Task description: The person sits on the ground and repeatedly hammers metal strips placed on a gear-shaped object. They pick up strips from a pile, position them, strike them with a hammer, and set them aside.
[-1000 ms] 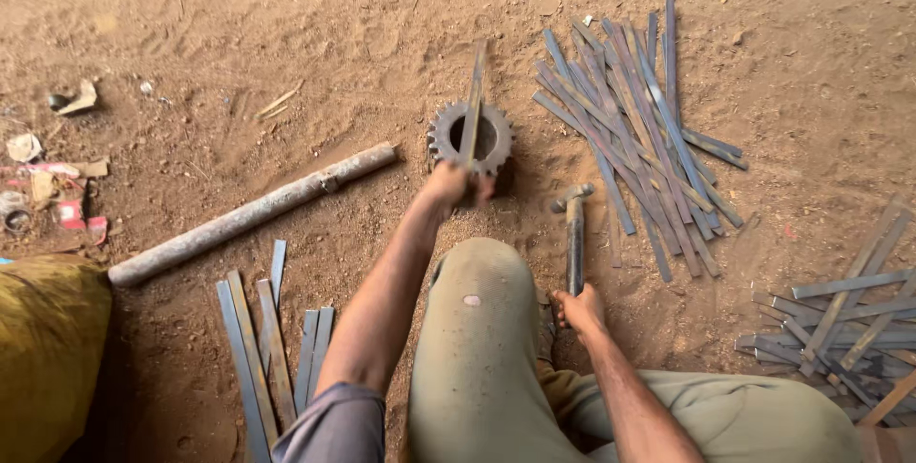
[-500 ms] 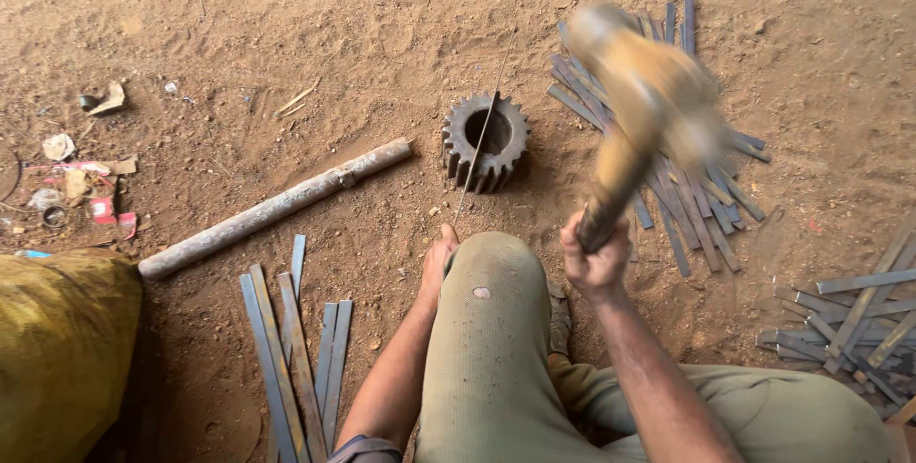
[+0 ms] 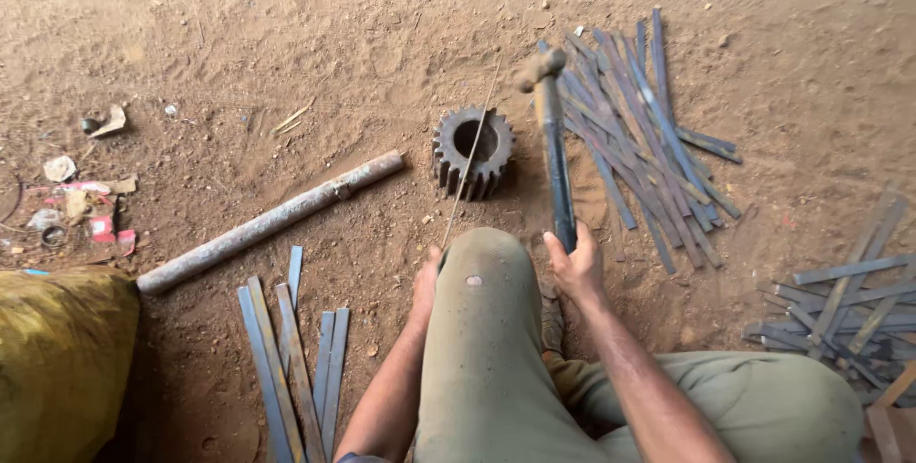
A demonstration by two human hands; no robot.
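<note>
A long-handled hammer with a worn metal head is standing raised over the dirt, its head lying above and right of a dark, rusty toothed steel gear ring; a thin flat metal strip is leaning across that gear, running down toward the knee.

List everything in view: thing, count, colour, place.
gear: one, dark rusty, on the dirt at centre.
strip: one, thin, grey, leaning across the gear, lower end at the left hand.
hammer: one, dark handle, brownish head, raised right of the gear.
pipe: one, grey, lying slantwise left of the gear.
strip pile: many, blue-grey, right of the hammer.
second pile: many, grey, at the right edge.
flat strips: about six, blue-grey, below the pipe.
sack: one, yellow, bottom left.
litter: several scraps, mixed colours, left edge.
knee: olive trousers, bottom centre.
left hand: holds the strip's lower end.
right hand: fingers grip the hammer handle.
</note>
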